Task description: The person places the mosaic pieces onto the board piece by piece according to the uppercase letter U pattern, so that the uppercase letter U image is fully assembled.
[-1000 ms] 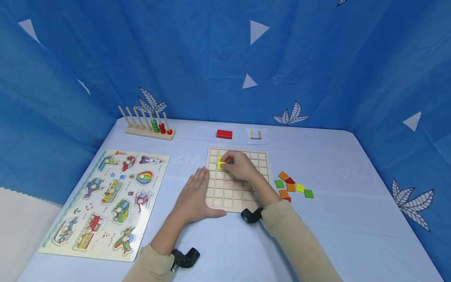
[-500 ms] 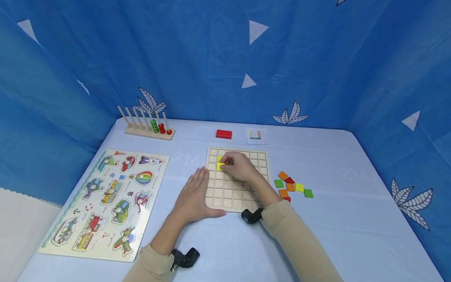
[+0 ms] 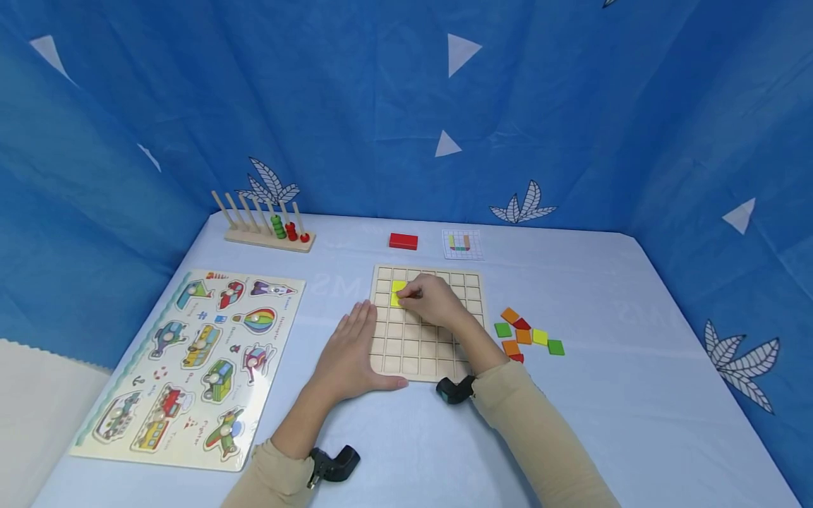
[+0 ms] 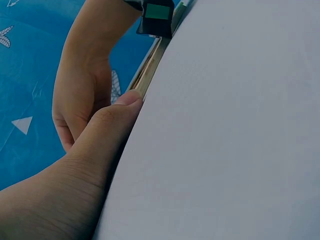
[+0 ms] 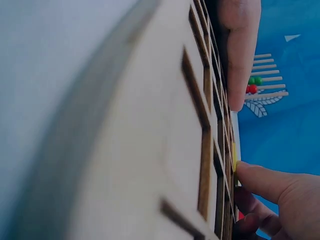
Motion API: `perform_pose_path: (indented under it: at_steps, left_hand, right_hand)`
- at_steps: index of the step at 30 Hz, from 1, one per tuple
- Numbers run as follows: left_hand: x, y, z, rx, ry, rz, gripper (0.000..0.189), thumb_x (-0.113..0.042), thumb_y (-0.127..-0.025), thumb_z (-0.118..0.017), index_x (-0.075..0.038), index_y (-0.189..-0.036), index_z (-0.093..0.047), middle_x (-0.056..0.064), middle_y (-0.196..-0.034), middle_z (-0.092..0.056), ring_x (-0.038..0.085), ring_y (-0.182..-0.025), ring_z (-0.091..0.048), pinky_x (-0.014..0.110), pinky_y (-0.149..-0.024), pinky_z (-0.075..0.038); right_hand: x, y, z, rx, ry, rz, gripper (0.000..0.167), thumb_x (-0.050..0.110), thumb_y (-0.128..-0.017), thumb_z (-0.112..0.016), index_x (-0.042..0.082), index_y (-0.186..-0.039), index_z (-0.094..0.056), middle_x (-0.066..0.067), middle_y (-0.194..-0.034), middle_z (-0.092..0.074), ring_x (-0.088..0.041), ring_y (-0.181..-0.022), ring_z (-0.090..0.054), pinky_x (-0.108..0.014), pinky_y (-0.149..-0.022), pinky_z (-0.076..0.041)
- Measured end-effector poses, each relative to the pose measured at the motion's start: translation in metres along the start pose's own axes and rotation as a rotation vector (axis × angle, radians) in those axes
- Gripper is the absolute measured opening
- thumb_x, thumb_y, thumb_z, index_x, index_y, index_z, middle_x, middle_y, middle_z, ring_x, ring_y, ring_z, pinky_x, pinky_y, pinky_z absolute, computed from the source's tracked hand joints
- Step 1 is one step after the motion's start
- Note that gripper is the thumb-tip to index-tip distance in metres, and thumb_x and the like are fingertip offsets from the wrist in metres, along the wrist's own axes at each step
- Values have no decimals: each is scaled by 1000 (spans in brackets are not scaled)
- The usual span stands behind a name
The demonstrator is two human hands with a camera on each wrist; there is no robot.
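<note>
Yellow tile (image 3: 394, 301), probably light and stiff.
Hold by edges: right hand (image 3: 434, 300) pinches it; left hand (image 3: 348, 356), straight-fingered, touches board (image 3: 394, 348).

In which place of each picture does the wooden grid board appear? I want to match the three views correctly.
Head: the grid board lies flat near the centre.
Left wrist: only a thin edge of it shows, at upper middle.
Right wrist: it fills much of the middle, close up and partly blurred.
Shared landmark: the left hand, at the board's edge in all three.
</note>
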State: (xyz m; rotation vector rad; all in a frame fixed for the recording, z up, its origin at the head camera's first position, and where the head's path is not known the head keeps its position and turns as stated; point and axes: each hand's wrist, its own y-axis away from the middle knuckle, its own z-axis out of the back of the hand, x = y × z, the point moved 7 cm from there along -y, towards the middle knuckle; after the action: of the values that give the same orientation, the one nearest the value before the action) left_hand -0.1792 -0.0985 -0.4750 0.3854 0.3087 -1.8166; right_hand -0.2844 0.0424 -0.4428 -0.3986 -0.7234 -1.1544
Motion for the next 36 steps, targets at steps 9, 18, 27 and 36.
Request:
perform_pose_path:
  at_steps: [9,18,27,36]
  left_hand:
    - [-1,0,0,1,-7,5,143,-90,-59,-64,-2,-158,-12,11,-168,-8,24,-157,-5,43,-126,-14]
    - [-2,-1,-1,2,-27,19,141,-90,-60,-63,-2,-158,-12,11,-168,-8,24,-157,-4,43,-126,-14]
    - [-4,-2,-1,-9,-27,27,140,-88,-61,-64,-3,-159,-11,11,-168,-8,25,-157,-4,44,-126,-13]
    - [-5,-2,2,-23,-7,17,140,-87,-61,-66,-1,-158,-12,13,-167,-9,27,-156,-5,47,-126,-13]
  right_hand:
    - [0,7,5,28,-32,24,30,21,-93,-71,17,-122,-70,2,-99,-67,-16,-91,-58,-31,-83,-50]
    - [-18,22,33,20,-99,-13,32,27,-94,-70,18,-124,-68,1,-100,-65,-21,-74,-54,-30,-67,-47]
    - [-47,46,71,-21,-66,-33,32,28,-95,-68,17,-125,-67,-2,-104,-65,-23,-75,-53,-30,-60,-45]
    - [-81,69,105,-59,-29,-131,34,28,-94,-70,18,-125,-66,-6,-110,-65,-25,-84,-55,-29,-58,-50]
